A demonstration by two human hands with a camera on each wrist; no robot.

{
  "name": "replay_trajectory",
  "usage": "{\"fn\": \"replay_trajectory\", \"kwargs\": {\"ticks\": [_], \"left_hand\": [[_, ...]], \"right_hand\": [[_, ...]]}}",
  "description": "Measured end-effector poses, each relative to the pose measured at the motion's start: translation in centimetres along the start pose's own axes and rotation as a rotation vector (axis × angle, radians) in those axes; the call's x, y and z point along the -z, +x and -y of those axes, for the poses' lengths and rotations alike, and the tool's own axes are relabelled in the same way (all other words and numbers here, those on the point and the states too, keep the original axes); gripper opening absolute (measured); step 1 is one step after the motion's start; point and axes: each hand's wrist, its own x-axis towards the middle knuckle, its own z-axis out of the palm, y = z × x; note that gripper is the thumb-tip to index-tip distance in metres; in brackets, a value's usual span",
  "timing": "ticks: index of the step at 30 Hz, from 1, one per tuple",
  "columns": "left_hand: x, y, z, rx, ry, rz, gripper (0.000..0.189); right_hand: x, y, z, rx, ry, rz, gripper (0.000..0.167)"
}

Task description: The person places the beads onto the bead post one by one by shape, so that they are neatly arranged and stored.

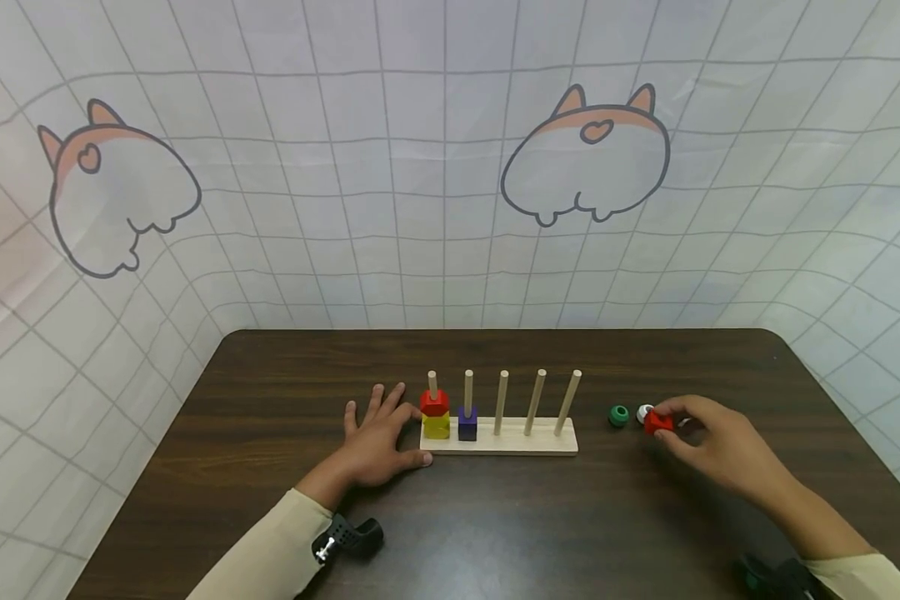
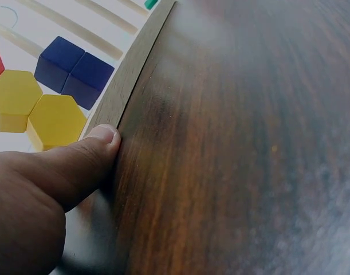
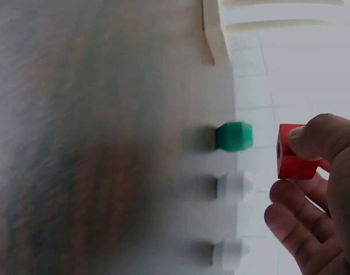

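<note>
A wooden peg board (image 1: 495, 447) with several upright pegs lies in front of me. My left hand (image 1: 378, 446) grips its left end, thumb at the front edge and index finger at the back corner, the other fingers spread. The leftmost peg carries yellow hexagonal beads (image 2: 54, 120) with red (image 1: 434, 403) above them. Dark blue cube beads (image 2: 74, 71) sit on the second peg. Off to the right, my right hand (image 1: 720, 437) pinches a red bead (image 3: 298, 152) between thumb and fingers; a hole shows in one face.
A green bead (image 1: 618, 416) stands on the dark wood table (image 1: 307, 358) right of the board. Beside it is a white bead (image 3: 232, 187), with another pale bead (image 3: 227, 255) further along. A white grid-patterned curtain (image 1: 420, 250) surrounds the table's back and sides.
</note>
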Motion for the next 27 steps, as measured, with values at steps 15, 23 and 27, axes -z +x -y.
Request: {"fn": "replay_trajectory", "kwargs": {"ticks": [15,23,27], "left_hand": [[0.0,0.1,-0.1,-0.003,0.001,0.003,0.054],[0.0,0.2,-0.1,-0.012,0.003,0.003,0.054],[0.0,0.2,0.0,-0.011,0.002,0.002,0.054]], "right_hand": [[0.6,2.1,2.6,0.025,0.041,-0.041,0.036],[1.3,3.4,3.9,0.106,0.11,-0.077,0.042],[1.8,4.2,4.6,0.15,0.111,-0.089,0.045]]}}
